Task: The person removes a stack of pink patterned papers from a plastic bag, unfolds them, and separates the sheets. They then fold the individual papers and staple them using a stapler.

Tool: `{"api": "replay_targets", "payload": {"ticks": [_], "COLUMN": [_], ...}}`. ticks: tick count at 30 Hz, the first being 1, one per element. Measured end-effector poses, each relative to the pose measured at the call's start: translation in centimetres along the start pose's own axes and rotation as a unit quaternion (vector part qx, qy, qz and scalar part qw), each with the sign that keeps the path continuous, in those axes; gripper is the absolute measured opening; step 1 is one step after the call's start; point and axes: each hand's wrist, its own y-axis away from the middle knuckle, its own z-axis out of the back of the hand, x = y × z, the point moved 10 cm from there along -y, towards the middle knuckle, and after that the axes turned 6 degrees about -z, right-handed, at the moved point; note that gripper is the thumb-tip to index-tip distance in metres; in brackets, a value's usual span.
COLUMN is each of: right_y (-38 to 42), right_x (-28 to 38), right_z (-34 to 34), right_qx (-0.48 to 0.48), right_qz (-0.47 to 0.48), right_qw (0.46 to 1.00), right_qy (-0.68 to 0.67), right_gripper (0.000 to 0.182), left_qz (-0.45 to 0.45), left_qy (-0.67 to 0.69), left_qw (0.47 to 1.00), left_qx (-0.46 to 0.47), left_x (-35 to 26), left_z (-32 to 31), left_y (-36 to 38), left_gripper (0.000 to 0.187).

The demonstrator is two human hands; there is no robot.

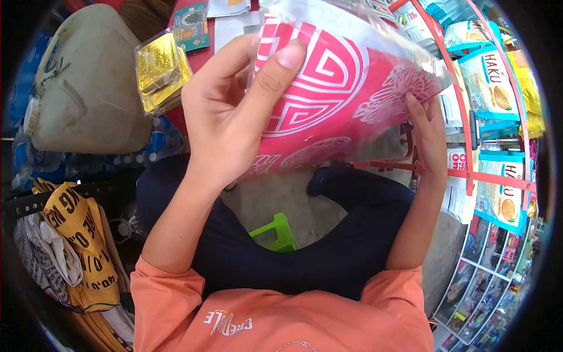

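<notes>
A pink and white patterned packet in clear plastic [328, 100] is held up in front of me, tilted, above my lap. My left hand [234, 100] grips its left side, the thumb lying across the front and the fingers behind. At the right edge, my right hand [427, 129] holds the packet, with a fingertip on the front and the other fingers mostly hidden behind it. Left of my left hand lies a gold foil packet [161, 73], beside a green printed packet [191, 28] on a red surface [201, 58].
To the left stands a large grey-beige plastic jug [88, 82] over bottled water packs [146, 149]. Yellow sacks [82, 240] hang below it. On the right, a red rack [469, 146] carries blue HAKU snack bags [488, 82]. A green stool [278, 233] shows between my legs.
</notes>
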Motion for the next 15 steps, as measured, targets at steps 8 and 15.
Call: {"api": "replay_targets", "payload": {"ticks": [8, 15], "right_y": [5.6, 10.0], "right_x": [7.5, 10.1], "right_z": [-1.7, -7.8], "right_qx": [-0.248, -0.139], "right_qz": [0.309, 0.48], "right_qw": [0.896, 0.79], "right_qy": [0.199, 0.355], "right_gripper": [0.081, 0.048], "left_qz": [0.06, 0.023], "left_qy": [-0.078, -0.199], "left_qw": [0.993, 0.968], "left_qx": [0.058, 0.153], "left_x": [2.2, 2.7], "left_z": [-2.5, -5.1], "left_y": [1.9, 3.6], "left_gripper": [0.023, 0.027]}}
